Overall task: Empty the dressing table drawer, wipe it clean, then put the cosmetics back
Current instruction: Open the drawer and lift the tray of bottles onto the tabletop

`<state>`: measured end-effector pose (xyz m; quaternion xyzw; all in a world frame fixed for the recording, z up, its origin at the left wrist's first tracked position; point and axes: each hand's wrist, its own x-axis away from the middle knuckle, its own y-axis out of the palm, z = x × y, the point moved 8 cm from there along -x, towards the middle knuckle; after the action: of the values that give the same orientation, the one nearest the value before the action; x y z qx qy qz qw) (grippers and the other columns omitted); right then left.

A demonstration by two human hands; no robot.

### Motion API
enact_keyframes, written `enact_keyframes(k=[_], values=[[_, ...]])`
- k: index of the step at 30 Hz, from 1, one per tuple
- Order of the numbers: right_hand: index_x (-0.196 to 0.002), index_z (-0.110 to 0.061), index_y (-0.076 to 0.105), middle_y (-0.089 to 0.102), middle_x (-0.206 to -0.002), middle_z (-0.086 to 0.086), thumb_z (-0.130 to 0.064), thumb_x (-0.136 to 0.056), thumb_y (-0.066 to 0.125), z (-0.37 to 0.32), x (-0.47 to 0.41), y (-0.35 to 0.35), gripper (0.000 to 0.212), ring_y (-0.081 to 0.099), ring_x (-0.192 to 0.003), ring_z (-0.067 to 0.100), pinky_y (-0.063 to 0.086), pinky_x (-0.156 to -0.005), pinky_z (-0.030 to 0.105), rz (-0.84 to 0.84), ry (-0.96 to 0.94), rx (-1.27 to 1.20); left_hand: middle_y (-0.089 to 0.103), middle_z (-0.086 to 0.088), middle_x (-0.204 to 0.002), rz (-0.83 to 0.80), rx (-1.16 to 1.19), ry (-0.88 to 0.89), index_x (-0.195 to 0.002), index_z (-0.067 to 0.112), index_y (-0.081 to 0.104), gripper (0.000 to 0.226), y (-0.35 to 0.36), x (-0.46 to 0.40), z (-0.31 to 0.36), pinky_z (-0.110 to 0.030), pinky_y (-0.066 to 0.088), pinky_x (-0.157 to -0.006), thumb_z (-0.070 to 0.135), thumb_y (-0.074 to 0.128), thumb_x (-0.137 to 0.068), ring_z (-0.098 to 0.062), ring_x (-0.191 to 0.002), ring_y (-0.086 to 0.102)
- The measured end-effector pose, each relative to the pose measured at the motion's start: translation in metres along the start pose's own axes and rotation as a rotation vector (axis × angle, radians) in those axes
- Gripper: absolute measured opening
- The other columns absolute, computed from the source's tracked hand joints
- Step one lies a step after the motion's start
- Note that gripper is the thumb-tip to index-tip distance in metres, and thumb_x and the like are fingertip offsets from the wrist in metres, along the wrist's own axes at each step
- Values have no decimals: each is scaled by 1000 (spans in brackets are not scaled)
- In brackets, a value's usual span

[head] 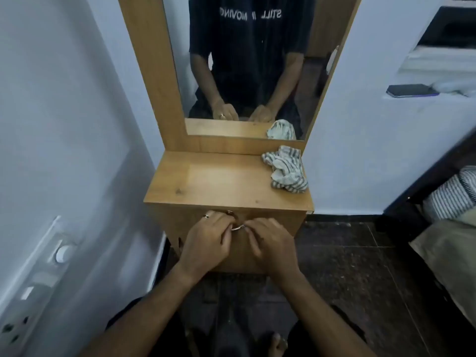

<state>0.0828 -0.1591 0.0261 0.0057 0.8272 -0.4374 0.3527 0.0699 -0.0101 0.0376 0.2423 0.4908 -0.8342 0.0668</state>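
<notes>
The closed drawer front [231,243] sits under both hands. The left hand [206,240] and right hand [270,243] curl their fingers around its metal handle [237,227]. Beyond the right hand, a striped cloth [284,169] lies on the worktop [219,181].

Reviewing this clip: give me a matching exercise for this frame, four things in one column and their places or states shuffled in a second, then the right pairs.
Things:
1. striped cloth
2. drawer handle
3. phone
4. ring

Places or states:
A. on a finger of the left hand
B. on the white ledge at right
C. crumpled on the tabletop's right rear corner
D. gripped by both hands, right hand included

Pairs: 1-C, 2-D, 3-B, 4-A
</notes>
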Motion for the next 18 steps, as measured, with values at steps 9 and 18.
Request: enact_keyframes(k=[9,18], values=[[-117,-19,73,70,-121,-5,-27,-94,63,12,12,57,27,66,-106,15,55,-88,26,-208,62,8,71,3,-93,-167,-193,-61,-94,23,73,24,39,5,-22,-35,46,-79,26,49,-92,-21,-90,63],[-105,-21,75,72,-109,-9,-22,-90,69,5,12,54,17,66,-99,13,56,-76,25,-197,100,25,72,2,-86,-124,-102,-129,-88,20,74,19,37,13,-20,-35,49,-79,18,55,-91,-20,-84,63]])
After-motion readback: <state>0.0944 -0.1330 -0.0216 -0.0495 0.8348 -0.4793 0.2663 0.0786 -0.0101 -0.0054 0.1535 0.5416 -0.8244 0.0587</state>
